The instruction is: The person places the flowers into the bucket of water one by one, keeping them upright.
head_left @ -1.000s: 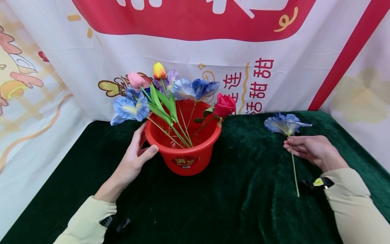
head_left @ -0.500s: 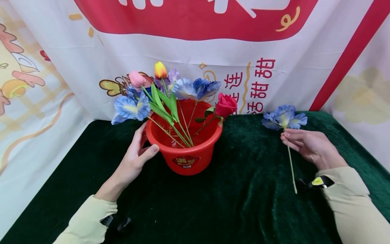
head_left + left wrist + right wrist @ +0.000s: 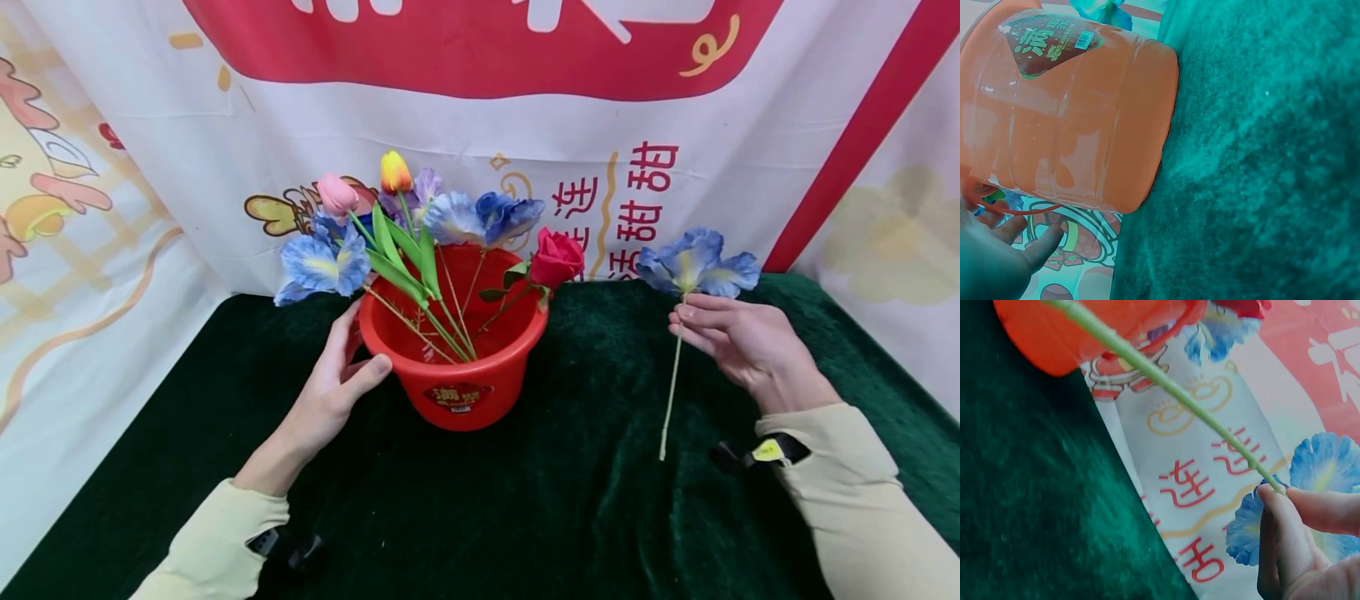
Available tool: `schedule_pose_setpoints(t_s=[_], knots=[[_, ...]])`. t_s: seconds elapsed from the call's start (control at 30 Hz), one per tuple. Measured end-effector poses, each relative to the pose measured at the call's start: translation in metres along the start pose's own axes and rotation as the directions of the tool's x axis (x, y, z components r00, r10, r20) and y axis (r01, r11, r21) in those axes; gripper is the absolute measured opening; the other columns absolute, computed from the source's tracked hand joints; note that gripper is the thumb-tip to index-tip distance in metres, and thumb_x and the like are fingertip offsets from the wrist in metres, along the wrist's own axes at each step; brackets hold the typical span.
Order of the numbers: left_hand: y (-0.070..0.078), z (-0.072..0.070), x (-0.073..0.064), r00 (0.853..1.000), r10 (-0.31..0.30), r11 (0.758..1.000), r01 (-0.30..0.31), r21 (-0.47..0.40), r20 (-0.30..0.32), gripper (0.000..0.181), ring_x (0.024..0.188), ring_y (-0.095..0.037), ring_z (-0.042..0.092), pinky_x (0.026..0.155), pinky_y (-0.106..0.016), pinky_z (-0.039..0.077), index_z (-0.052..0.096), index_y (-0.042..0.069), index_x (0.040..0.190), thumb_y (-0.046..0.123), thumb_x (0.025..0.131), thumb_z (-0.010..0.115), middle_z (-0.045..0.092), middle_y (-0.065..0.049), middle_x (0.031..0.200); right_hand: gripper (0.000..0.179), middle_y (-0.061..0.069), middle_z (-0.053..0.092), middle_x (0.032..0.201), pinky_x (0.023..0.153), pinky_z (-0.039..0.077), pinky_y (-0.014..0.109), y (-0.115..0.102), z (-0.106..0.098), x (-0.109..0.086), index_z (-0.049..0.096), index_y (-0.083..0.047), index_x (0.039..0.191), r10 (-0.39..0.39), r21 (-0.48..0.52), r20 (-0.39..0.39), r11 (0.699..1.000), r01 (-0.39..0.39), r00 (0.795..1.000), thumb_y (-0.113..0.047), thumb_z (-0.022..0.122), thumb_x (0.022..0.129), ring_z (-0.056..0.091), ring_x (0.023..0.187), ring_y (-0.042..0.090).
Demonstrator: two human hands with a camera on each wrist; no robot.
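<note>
A red plastic bucket stands upright on the dark green cloth, left of centre. My left hand holds its left side, thumb against the rim and fingers round behind. In the left wrist view some fingers extend beside the bucket's handle. My right hand pinches a blue artificial iris just under the bloom, its bare stem hanging down. Inside the bucket lean a pink tulip, a yellow-orange tulip, a red rose and several blue and purple irises.
Green velvet cloth covers the table. Behind it hangs a white and red printed backdrop, and the cloth's far edge meets it. Some blooms in the bucket spread out past its rim.
My right hand has moved up and slightly left with the iris, and the stem's lower end has swung left. My left hand and the bucket hold their place.
</note>
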State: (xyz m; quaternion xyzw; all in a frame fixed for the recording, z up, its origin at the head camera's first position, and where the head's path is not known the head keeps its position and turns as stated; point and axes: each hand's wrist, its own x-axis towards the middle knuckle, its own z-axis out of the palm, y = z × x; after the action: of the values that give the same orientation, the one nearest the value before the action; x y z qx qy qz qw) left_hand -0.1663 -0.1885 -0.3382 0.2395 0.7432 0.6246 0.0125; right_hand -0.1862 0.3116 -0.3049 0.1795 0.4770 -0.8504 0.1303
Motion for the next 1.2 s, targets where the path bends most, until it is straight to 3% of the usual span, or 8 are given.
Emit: schedule_pose_setpoints(t_s=[0.3,0.43,0.67,0.9,1.1,1.2], knots=[[0.0,0.0,0.0,1.0,-0.007,1.0,0.007,-0.002,-0.001,0.068,0.158,-0.028,0.025,0.109,-0.018,0.05,0.012,0.029,0.17,0.021,0.111,0.047,0.021,0.002,0.174,0.017,0.007,0.082,0.103,0.084,0.065,0.034,0.003,0.016,-0.009,0.081,-0.007,0.101,-0.025,0.036,0.023,0.999,0.024,0.999,0.004,0.069,0.098,0.082,0.094,0.023],[0.0,0.0,0.0,1.0,-0.008,1.0,0.008,-0.003,0.0,0.069,0.159,-0.029,0.024,0.109,-0.018,0.05,0.012,0.029,0.17,0.021,0.111,0.047,0.021,0.001,0.175,0.02,0.007,0.081,0.106,0.086,0.065,0.036,0.006,0.025,-0.012,0.076,-0.007,0.112,-0.043,0.049,0.03,0.998,0.041,0.999,0.006,0.069,0.097,0.081,0.098,0.023],[0.0,0.0,0.0,1.0,-0.007,1.0,0.007,-0.003,-0.003,0.069,0.159,-0.029,0.025,0.109,-0.018,0.05,0.012,0.029,0.17,0.021,0.111,0.047,0.022,0.001,0.174,0.049,0.008,0.077,0.116,0.089,0.064,0.036,0.003,0.054,-0.021,0.059,-0.008,0.142,-0.114,0.082,0.056,0.991,0.109,0.992,0.003,0.072,0.096,0.08,0.103,0.022],[0.0,0.0,0.0,1.0,-0.011,1.0,0.011,-0.001,-0.002,0.069,0.159,-0.029,0.025,0.109,-0.018,0.05,0.012,0.029,0.17,0.021,0.111,0.047,0.021,0.001,0.175,0.08,0.005,0.06,0.141,0.096,0.061,0.032,-0.006,0.093,-0.025,0.038,-0.012,0.163,-0.182,0.07,0.031,0.981,0.18,0.983,0.0,0.076,0.094,0.075,0.115,0.016],[0.0,0.001,0.0,1.0,-0.02,1.0,0.02,-0.003,0.002,0.069,0.158,-0.029,0.026,0.109,-0.018,0.05,0.011,0.03,0.17,0.022,0.112,0.047,0.022,0.0,0.174,0.078,0.007,0.05,0.148,0.104,0.055,0.032,-0.009,0.119,-0.022,0.034,-0.014,0.166,-0.239,0.102,0.001,0.966,0.238,0.971,0.0,0.071,0.098,0.06,0.138,0.021],[0.0,0.001,0.0,1.0,-0.021,1.0,0.021,-0.004,0.003,0.069,0.158,-0.029,0.027,0.109,-0.018,0.05,0.011,0.03,0.17,0.022,0.112,0.047,0.022,0.0,0.174,0.072,0.01,0.052,0.143,0.104,0.056,0.034,-0.008,0.13,-0.019,0.039,-0.01,0.161,-0.288,0.131,-0.029,0.948,0.289,0.957,0.003,0.071,0.097,0.06,0.136,0.024]])
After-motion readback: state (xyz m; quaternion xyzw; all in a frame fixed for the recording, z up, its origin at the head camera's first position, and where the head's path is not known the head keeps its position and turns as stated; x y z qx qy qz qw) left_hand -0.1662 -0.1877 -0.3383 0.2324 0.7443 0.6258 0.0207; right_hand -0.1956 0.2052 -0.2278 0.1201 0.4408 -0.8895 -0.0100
